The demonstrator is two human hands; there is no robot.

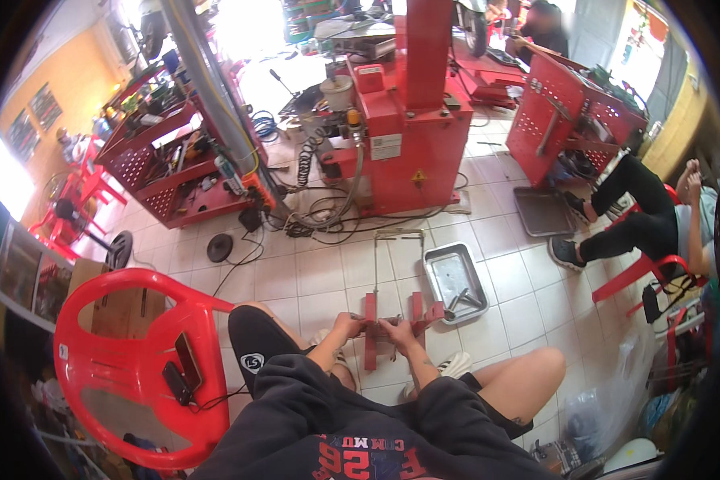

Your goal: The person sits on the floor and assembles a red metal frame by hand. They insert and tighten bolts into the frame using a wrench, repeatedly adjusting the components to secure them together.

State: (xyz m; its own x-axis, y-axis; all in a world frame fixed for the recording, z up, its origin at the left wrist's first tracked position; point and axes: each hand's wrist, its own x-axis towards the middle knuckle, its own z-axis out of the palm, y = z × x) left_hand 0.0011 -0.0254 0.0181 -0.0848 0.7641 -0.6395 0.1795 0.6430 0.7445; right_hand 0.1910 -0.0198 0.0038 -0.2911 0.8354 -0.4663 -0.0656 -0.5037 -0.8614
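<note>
A red metal frame (371,354) with upright bars and a crosspiece stands on the tiles between my feet. My left hand (348,326) is closed on its left bar, near the middle. My right hand (398,334) is closed at the crosspiece, just right of that bar; its fingertips and any small part under them are too small to make out. A thin bent metal rod (376,264) runs from the frame's far side away across the floor. Right of the frame lies a silver metal tray (434,276) with a few metal tools (458,301) in its near end.
A red plastic chair (72,352) at my left carries two phones (186,372). Ahead stand a red lift (416,152), cables (320,228) and a red tool cart (168,192). At right are a dark tray (540,212) and a seated person (648,204). Plastic bags (608,408) lie near right.
</note>
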